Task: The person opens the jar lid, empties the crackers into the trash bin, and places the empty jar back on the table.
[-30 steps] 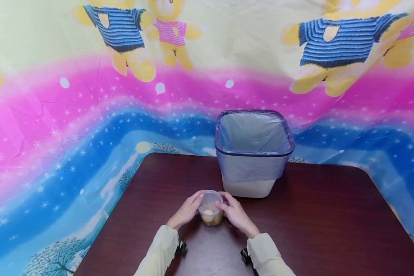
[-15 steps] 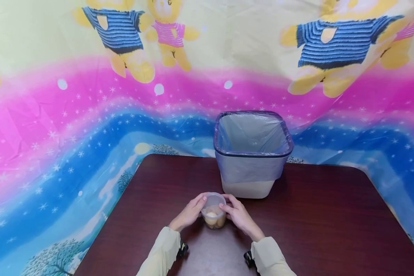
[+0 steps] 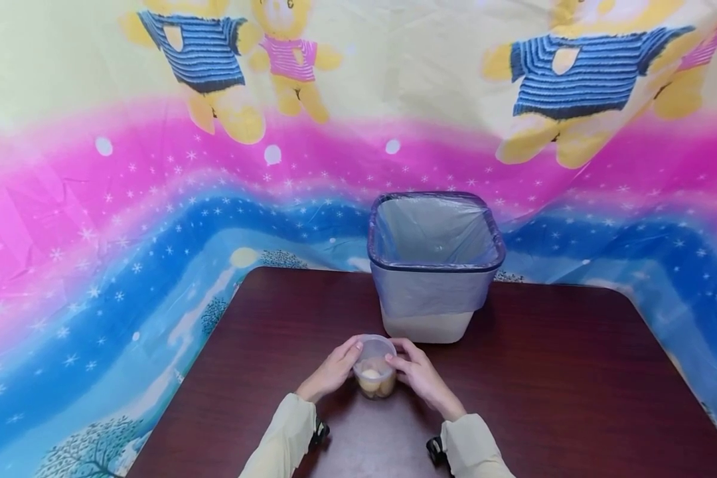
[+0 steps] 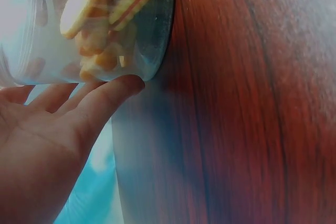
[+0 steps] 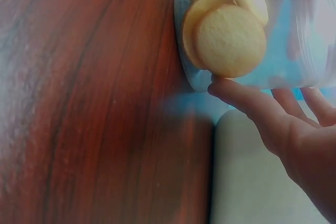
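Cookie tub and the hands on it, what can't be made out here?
Head view: cookies, too small to count.
Left wrist view: tub, cut off by the top edge; left hand, by the left edge.
Right wrist view: right hand, cut off by the right edge.

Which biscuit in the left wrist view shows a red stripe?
The ridged biscuit at upper right in the clear cup: red runs between two yellow layers. The pale biscuit to its left, like the others, shows no clear stripe.
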`<state>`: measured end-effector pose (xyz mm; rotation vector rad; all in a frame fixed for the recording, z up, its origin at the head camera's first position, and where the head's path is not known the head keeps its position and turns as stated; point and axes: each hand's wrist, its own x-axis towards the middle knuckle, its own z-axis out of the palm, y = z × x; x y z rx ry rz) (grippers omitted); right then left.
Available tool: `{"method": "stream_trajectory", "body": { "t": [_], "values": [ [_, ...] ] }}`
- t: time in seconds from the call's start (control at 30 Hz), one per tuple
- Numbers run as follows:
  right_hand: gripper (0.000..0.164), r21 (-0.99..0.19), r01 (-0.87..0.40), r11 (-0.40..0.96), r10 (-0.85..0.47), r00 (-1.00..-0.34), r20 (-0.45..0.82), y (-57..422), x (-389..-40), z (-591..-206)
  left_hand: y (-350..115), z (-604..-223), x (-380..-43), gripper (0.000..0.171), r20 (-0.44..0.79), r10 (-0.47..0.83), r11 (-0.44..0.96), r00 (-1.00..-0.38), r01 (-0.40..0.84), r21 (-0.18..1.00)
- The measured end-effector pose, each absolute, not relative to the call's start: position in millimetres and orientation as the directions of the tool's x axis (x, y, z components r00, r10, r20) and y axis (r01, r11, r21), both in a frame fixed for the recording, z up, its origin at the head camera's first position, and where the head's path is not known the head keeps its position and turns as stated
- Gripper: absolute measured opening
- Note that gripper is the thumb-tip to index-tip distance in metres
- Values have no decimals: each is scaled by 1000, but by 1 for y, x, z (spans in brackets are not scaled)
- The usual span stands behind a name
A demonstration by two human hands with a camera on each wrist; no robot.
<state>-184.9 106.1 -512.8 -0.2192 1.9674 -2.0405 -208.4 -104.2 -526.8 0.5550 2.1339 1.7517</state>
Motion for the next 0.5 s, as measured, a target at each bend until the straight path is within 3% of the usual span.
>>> {"method": "stream_trajectory", "body": {
  "t": [0.5],
  "values": [
    [46,-992,125,-28,-308,-945,-110,115,-184,-517,-97,-525,-206,45,19,517,145,-856,110,983]
  ]
}}
